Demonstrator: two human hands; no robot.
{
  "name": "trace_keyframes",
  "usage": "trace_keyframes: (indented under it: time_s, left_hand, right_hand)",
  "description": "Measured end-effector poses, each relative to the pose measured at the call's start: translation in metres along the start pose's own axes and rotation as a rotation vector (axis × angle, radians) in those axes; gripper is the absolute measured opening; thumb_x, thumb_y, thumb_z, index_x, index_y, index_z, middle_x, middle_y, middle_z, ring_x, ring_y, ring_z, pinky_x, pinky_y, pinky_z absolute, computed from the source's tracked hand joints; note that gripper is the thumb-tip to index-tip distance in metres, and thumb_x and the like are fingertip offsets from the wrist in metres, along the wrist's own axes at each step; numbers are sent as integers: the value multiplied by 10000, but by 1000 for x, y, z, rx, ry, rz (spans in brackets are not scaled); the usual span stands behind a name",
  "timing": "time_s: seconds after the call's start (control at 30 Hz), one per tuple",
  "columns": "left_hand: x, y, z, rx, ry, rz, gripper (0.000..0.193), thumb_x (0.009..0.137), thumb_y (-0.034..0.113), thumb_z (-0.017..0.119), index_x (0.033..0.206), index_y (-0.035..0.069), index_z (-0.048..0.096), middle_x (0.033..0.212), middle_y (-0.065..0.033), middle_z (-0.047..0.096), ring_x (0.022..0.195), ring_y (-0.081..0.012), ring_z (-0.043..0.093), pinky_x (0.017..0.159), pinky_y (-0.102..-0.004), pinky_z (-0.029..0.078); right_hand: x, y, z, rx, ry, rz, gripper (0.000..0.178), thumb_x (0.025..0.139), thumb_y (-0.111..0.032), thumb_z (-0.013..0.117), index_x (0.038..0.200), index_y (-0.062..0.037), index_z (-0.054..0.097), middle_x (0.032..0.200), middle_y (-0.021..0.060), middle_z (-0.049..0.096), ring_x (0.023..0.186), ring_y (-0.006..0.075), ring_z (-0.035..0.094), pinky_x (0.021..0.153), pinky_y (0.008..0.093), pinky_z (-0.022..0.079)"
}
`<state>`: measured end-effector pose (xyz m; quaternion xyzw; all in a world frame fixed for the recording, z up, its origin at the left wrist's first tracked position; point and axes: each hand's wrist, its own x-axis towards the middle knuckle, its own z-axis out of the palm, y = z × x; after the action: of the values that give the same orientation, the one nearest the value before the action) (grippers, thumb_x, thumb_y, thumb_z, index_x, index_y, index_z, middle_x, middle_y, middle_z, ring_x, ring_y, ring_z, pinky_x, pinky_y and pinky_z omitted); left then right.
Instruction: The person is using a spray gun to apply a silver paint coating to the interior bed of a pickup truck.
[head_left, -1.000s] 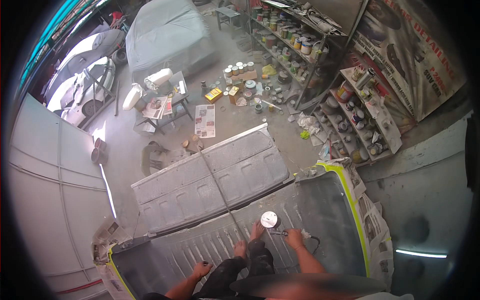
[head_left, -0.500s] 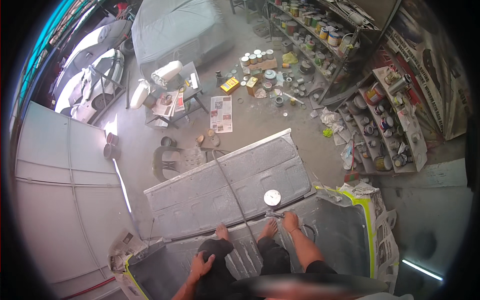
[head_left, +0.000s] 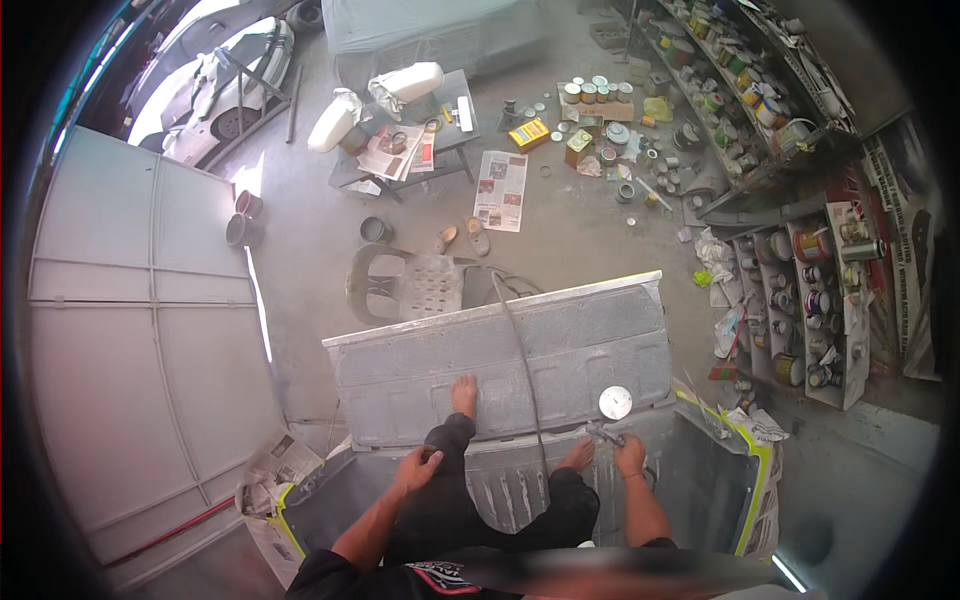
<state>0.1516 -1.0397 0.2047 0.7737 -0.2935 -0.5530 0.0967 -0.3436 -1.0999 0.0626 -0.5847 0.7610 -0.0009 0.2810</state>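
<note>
My right hand (head_left: 630, 457) is closed around the handle of a spray gun (head_left: 603, 434) with a round white-topped cup (head_left: 615, 403). The gun sits over the edge between a lowered grey tailgate (head_left: 430, 375) and the ribbed truck bed (head_left: 505, 500). Beside my bent left leg is my left hand (head_left: 418, 466), empty, its fingers loosely curled and the thumb apart. My bare left foot (head_left: 463, 395) is on the tailgate panel; my right foot (head_left: 577, 455) is on the bed near the gun. A dark hose (head_left: 522, 350) runs across the tailgate between my feet.
Newspaper and yellow-green tape (head_left: 765, 470) mask the bed sides. Beyond the tailgate stand a plastic chair (head_left: 430, 285), a bucket (head_left: 376, 230) and slippers (head_left: 478, 238). Paint cans fill the shelves (head_left: 800, 290) at right. A pale panelled wall (head_left: 110, 240) is on the left.
My left foot has moved forward onto the tailgate. My left hand has come up off my knee. The right hand keeps the spray gun; the whole view has shifted.
</note>
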Motion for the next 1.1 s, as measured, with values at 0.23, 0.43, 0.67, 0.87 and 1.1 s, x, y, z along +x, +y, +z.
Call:
trace_keyframes:
  time_s: [0.23, 0.43, 0.67, 0.87, 1.1]
  left_hand:
    - [50, -74, -114, 222, -6, -151, 595, 828, 480, 634, 1127, -35, 642, 1079, -239, 677, 1040, -342, 652, 905, -398, 493]
    - [97, -116, -179, 274, 105, -233, 562, 814, 456, 646, 1064, -46, 667, 1011, -238, 691, 997, -326, 664, 868, -389, 504]
    - [113, -4, -168, 212, -12, -165, 460, 892, 360, 633, 1099, -51, 639, 882, -152, 688, 881, -221, 671, 740, -351, 533]
    - [117, 95, -124, 689, 25, 109, 486, 846, 370, 662, 1094, -48, 649, 1016, -237, 694, 973, -316, 679, 850, -396, 512]
    - [164, 102, -129, 666, -211, 225, 487, 832, 376, 670, 1107, -26, 657, 1013, -222, 698, 977, -316, 680, 867, -401, 508]
  right_hand:
    - [-31, -90, -2, 52, -8, 152, 265, 718, -113, 716, 978, -64, 727, 926, 210, 679, 909, 385, 648, 827, 439, 511]
    - [-29, -142, 22, 44, -45, 108, 228, 717, -125, 711, 934, -59, 721, 903, 187, 679, 905, 373, 649, 812, 457, 519]
    - [-10, -189, 55, 109, -80, 105, 171, 767, -92, 594, 879, -88, 723, 905, 185, 678, 891, 388, 648, 817, 478, 514]
    - [9, -183, 80, 180, -36, 210, 164, 753, -160, 659, 891, -94, 716, 893, 179, 673, 908, 371, 642, 806, 470, 516]
    - [36, -193, 104, 103, 47, 288, 199, 826, -120, 531, 882, -76, 717, 892, 177, 676, 882, 374, 653, 797, 459, 521]
